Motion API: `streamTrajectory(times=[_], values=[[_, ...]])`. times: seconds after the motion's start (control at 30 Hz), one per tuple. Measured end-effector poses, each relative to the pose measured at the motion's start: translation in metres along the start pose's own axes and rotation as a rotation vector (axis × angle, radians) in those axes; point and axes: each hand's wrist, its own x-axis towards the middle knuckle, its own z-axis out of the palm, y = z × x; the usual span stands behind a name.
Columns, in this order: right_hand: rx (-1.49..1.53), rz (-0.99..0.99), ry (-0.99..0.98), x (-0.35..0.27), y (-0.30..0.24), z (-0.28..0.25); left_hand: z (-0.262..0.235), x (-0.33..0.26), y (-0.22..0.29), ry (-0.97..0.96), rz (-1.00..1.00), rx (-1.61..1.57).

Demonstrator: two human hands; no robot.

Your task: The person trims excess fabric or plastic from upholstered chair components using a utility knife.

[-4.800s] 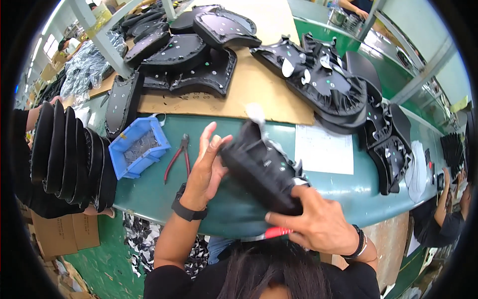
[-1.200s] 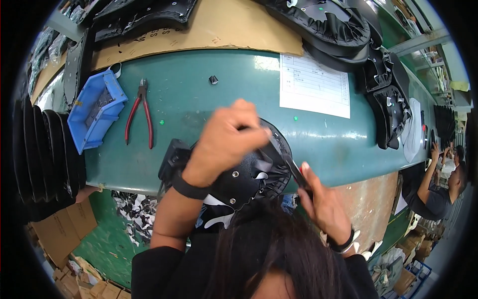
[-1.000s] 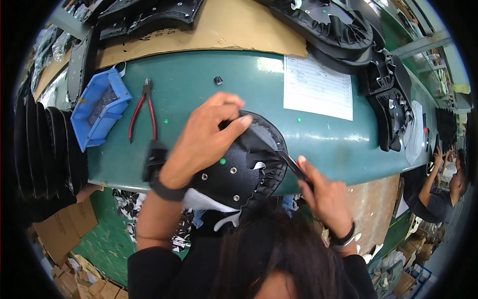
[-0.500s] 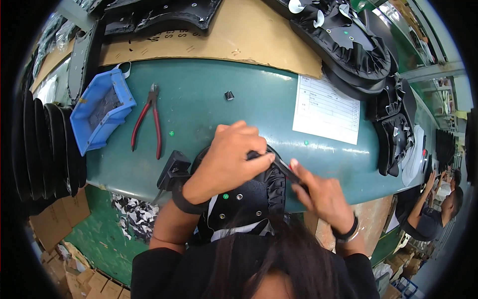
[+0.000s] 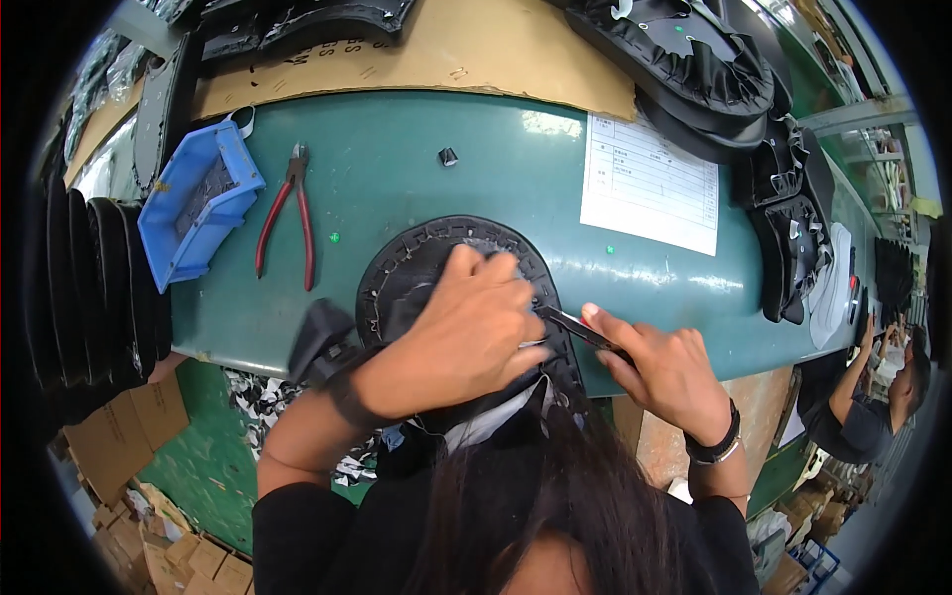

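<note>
A rounded black upholstered pad (image 5: 448,234) lies at the near edge of the green table, a line of staples running around its rim. Curled over its middle, my left hand (image 5: 471,322) is closed on gathered black fabric, though what lies under the fingers is mostly hidden. My right hand (image 5: 674,375) grips a slim cutter knife (image 5: 573,323) with a dark handle. Its tip reaches the pad's right side, close to my left fingers. Beside my left wrist a black device (image 5: 322,342) appears blurred.
Red-handled cutting pliers (image 5: 297,208) and a blue bin (image 5: 213,213) of small dark pieces lie left. A printed sheet (image 5: 650,188) rests right, under stacked black pads (image 5: 694,89). A small black scrap (image 5: 448,157) sits beyond the pad. Another person (image 5: 863,407) works far right.
The fabric flap with metal eyelets no longer shows, and the stapled rim is now exposed. My left hand has moved slightly down; my right hand and the knife have shifted a little right.
</note>
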Motion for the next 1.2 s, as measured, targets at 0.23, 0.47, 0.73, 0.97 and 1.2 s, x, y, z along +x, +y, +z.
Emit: streamTrajectory(times=[0.23,0.47,0.73,0.97,1.2], values=[[0.223,0.112,0.128,-0.069,-0.012,0.04,-0.002,0.002,-0.018,0.774,0.091,-1.129],[-0.06,0.064,0.035,-0.03,0.006,0.003,0.01,0.014,0.015,0.066,-0.089,-0.04],[0.019,0.05,0.089,-0.043,0.003,0.023,0.02,0.03,-0.012,0.182,-0.09,-0.462],[0.115,0.159,0.394,-0.035,-0.022,0.047,0.003,0.028,-0.021,0.37,-0.355,-1.468],[-0.033,0.206,0.303,-0.009,-0.008,0.031,0.0,0.038,0.001,0.233,-0.238,-0.078]])
